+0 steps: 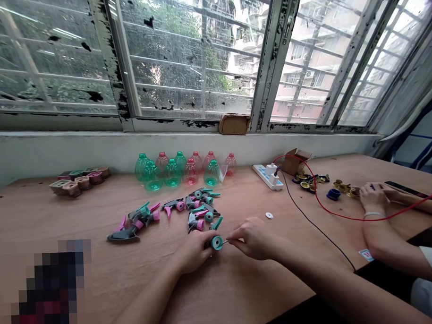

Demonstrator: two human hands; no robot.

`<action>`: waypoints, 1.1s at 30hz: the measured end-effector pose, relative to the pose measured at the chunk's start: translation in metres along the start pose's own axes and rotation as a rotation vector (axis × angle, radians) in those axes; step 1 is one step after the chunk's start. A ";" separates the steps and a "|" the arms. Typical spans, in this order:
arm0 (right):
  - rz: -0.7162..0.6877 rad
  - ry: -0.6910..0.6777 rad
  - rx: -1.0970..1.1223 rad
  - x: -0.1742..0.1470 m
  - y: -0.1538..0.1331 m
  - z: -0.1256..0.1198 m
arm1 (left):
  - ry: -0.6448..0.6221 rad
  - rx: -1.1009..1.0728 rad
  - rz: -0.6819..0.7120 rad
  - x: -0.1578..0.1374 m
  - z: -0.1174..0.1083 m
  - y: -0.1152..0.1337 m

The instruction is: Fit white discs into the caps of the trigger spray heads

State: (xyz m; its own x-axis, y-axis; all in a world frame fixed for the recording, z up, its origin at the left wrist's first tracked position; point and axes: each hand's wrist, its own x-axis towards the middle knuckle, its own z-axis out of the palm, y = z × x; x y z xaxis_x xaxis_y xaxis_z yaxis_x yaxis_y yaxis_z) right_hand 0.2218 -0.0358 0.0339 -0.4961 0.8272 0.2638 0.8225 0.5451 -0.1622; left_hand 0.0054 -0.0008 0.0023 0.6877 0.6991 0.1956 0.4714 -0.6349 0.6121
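Observation:
My left hand (194,251) is closed on a trigger spray head (216,243), its round teal collar turned to face me. In my right hand (252,238) a thin stick-like tool (225,242) is pinched, with its tip at the right edge of the collar. The tool's kind is too small to make out. Just beyond my hands lies a pile of spray heads (200,219) in grey, pink and teal. More spray heads (138,224) are heaped to the left. A small white disc (269,216) rests flat on the table, beyond my right hand.
Green and pink clear bottles (173,173) stand along the wall. At right are a power strip (261,172) with a red cable (331,214), a cardboard box (296,161) and small gold and blue parts (333,194). A co-worker's hands (375,199) are beside these. Small containers (84,182) sit back left.

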 end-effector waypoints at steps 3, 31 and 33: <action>-0.052 -0.016 0.033 -0.004 -0.001 0.009 | 0.009 -0.011 -0.006 0.000 0.000 0.000; -0.030 0.162 -0.312 -0.016 -0.009 0.017 | 0.048 -0.011 -0.089 0.003 0.001 0.000; -0.047 0.116 -0.355 -0.014 -0.011 0.015 | 0.055 0.003 -0.095 0.003 0.001 0.001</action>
State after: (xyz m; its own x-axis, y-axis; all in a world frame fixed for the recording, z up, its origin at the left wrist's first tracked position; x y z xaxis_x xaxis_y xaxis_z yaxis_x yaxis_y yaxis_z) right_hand 0.2149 -0.0513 0.0175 -0.5174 0.7703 0.3728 0.8550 0.4839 0.1868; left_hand 0.0090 0.0001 0.0030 0.6086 0.7733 0.1780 0.5352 -0.5656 0.6274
